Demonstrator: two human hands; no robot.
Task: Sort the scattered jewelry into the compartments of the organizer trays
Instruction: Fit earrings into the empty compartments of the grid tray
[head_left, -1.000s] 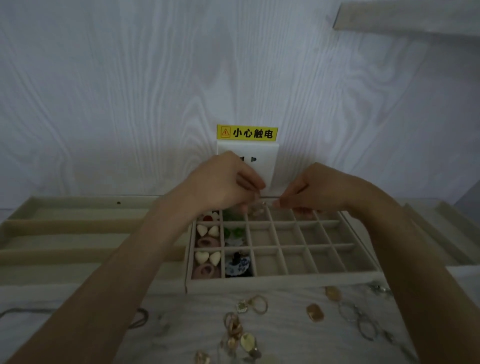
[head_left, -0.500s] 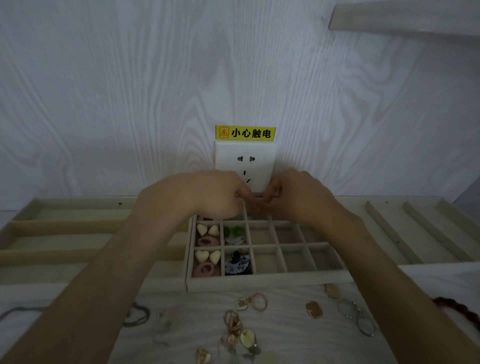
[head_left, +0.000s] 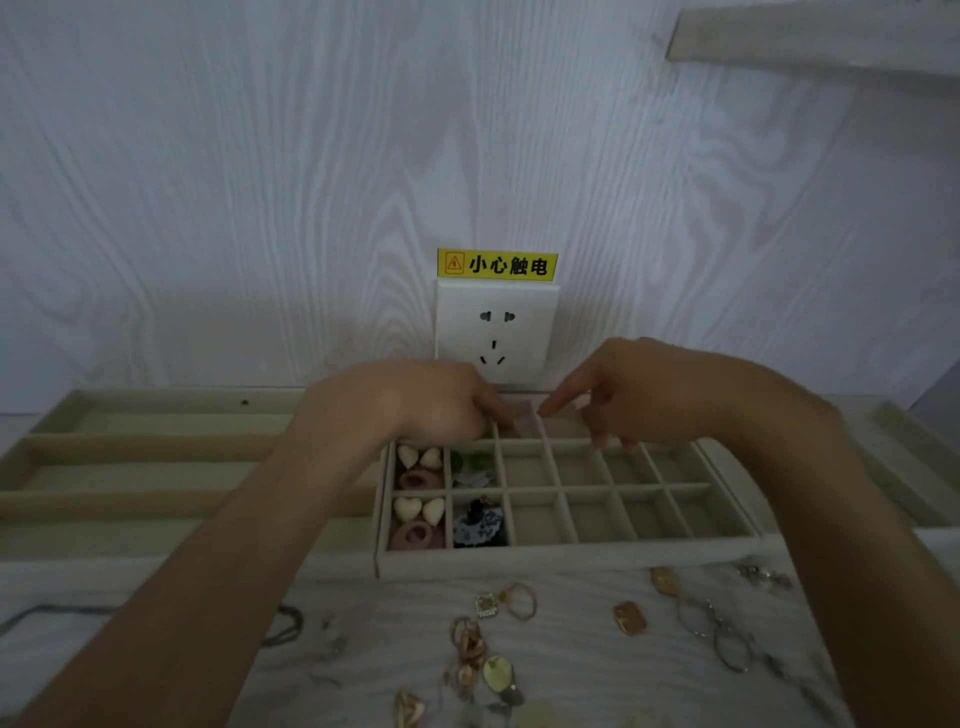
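Note:
A beige grid organizer tray (head_left: 571, 558) sits in the middle. Its left compartments hold cream heart pieces (head_left: 418, 457), pink rings (head_left: 415, 535), green pieces (head_left: 470, 460) and a dark blue piece (head_left: 478, 525). My left hand (head_left: 415, 405) hovers over the back row, fingertips bunched down into a back compartment; what they hold is hidden. My right hand (head_left: 639, 395) is beside it, index finger pointing at the same compartment, other fingers loosely curled and holding nothing. Loose jewelry lies in front: gold hoops (head_left: 519, 600), a gold tag (head_left: 630, 618), silver rings (head_left: 717, 629).
A long-slot tray (head_left: 130, 441) lies to the left and another tray (head_left: 909, 447) to the right. A wall socket (head_left: 496, 332) with a yellow warning label is just behind the hands. A dark cord (head_left: 288, 623) lies on the table at front left.
Both hands pinched a small piece together above the tray's back row. They have since lowered and come apart, and the right hand's pinch has loosened to a pointing finger.

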